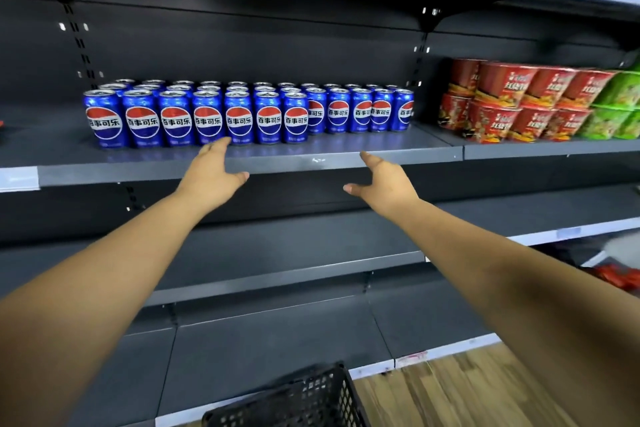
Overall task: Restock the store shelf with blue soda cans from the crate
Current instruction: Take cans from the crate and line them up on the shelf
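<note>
1. Blue soda cans (pixel 239 114) stand in rows on the grey shelf (pixel 346 163)
2. Left hand (pixel 213 177), fingers spread and empty, reaches just below the front row
3. Right hand (pixel 388 184) open too, further right
4. Black crate (pixel 311 399) sits down low

Even, fairly bright light falls from above; the recess behind the blue soda cans (pixel 239 113) stays dark. Faint can reflections sheen the shelf (pixel 339 149). Wide-angle bending curves shelf edges. The noodle cups (pixel 519 104) and black crate (pixel 304 399) are blurred.
</note>
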`<state>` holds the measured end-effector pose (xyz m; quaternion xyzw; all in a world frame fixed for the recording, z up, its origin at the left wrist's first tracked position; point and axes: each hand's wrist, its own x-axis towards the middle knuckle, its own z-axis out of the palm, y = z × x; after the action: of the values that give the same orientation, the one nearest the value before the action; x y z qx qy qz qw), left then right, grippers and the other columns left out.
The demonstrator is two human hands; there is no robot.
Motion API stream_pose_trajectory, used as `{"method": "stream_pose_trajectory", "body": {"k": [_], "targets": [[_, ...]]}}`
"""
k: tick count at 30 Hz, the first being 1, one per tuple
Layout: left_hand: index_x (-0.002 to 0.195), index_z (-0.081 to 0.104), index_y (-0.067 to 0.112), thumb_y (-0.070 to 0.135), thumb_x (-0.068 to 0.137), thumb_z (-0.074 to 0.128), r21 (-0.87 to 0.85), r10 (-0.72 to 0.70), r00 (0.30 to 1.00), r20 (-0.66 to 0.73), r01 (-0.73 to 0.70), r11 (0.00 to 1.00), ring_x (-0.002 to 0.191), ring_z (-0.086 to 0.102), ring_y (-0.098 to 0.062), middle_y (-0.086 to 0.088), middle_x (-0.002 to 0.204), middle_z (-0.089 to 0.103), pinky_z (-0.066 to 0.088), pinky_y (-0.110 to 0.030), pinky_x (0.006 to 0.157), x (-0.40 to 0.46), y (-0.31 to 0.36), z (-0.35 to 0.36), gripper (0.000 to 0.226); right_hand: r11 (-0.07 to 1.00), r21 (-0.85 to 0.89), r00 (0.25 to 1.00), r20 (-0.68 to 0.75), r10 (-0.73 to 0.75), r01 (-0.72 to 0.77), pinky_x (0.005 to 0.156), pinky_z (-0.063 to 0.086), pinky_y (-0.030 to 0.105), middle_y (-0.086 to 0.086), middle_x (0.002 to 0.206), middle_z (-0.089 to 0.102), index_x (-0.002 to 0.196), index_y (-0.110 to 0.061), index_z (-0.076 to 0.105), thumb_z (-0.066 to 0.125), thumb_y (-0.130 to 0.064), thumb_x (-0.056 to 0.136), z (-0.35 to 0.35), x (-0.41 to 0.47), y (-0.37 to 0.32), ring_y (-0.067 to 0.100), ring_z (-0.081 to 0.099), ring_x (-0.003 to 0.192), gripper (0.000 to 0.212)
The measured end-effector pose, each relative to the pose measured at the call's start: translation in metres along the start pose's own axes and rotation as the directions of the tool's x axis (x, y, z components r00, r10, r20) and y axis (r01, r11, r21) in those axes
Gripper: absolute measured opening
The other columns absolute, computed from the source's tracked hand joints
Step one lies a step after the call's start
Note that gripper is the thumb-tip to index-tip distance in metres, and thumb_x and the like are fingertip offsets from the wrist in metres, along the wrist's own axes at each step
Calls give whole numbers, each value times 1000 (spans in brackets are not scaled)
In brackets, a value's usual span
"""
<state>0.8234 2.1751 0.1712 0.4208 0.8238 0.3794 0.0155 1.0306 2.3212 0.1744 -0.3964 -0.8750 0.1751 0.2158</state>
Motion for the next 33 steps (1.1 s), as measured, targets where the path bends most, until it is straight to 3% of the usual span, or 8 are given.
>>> {"method": "stream_pose_trajectory", "body": {"k": [6,12,20,33], "targets": [[144,32,12,21,87,65,25,-14,1000,9,13,1000,134,35,-27,-10,148,36,30,-35,107,-2,35,34,67,999,52,1000,8,17,-18,104,34,31,5,151,34,149,-14,24,62,-32,90,-18,1,42,22,31,138,72],[141,37,12,19,88,64,-13,-31,1000,-2,31,999,131,38,-27,-10,144,39,32,-33,103,7,95,96,60,997,76,999,38,-6,3,105,38,36,8,147,38,148,-12,26,62,-32,90,-42,11,104,24,43,128,71],[142,35,14,20,89,62,-59,-26,1000,12,27,998,129,41,-26,-9,145,40,33,-31,103,19,170,182,60,990,113,989,106,-102,90,106,37,36,7,147,39,146,-13,31,63,-32,89,-67,36,173,24,42,130,68],[144,32,10,18,88,63,49,-35,998,-60,38,998,135,35,-26,-11,147,37,30,-33,108,60,165,176,64,977,185,986,102,-130,110,109,33,37,4,148,39,144,-14,35,62,-35,89,-66,85,191,21,37,135,65]]}}
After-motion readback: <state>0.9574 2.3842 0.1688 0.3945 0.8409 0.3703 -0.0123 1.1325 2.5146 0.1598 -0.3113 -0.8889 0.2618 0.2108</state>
